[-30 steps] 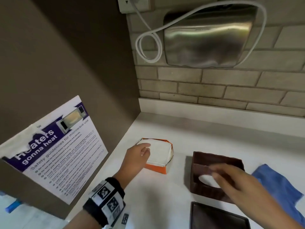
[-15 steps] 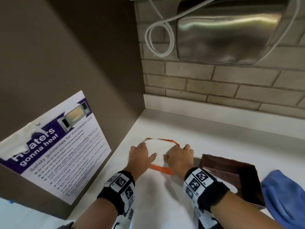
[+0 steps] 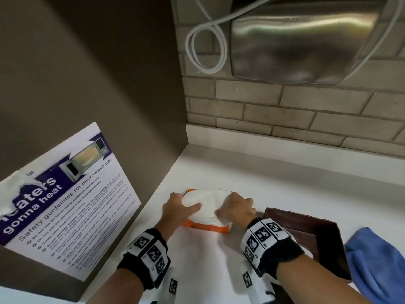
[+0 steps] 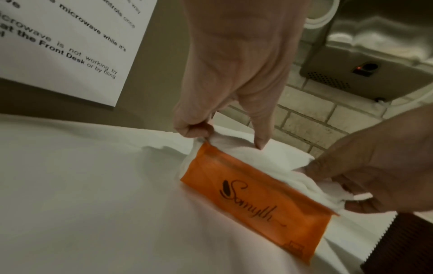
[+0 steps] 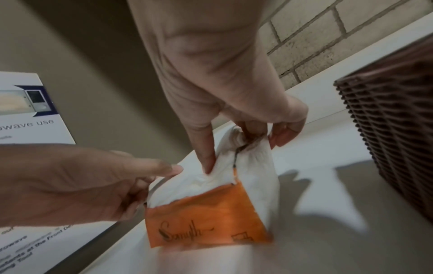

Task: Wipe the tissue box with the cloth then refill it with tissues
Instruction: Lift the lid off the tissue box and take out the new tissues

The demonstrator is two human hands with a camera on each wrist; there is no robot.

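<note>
An orange tissue pack (image 3: 206,228) lies on the white counter (image 3: 274,185), open on top, with a stack of white tissues (image 3: 206,205) bulging out of it. My left hand (image 3: 182,207) grips the stack's left end. In the left wrist view the left hand (image 4: 227,138) pinches tissue above the pack (image 4: 255,200). My right hand (image 3: 236,209) grips the right end, and the right wrist view shows the right hand (image 5: 234,150) with thumb and fingers dug into the tissues (image 5: 255,176). The brown woven tissue box (image 3: 306,233) stands just right of my right wrist. The blue cloth (image 3: 377,260) lies beyond it.
A dark panel with a microwave safety notice (image 3: 65,205) walls off the left side. A brick wall (image 3: 285,110) with a steel hand dryer (image 3: 306,40) and a looped white cable (image 3: 206,44) closes the back. A dark flat piece (image 3: 282,290) shows under my right forearm.
My right hand left the brown box and came over to the tissue pack. Both hands now grip the stack, which has risen out of the orange pack. The head view has moved closer.
</note>
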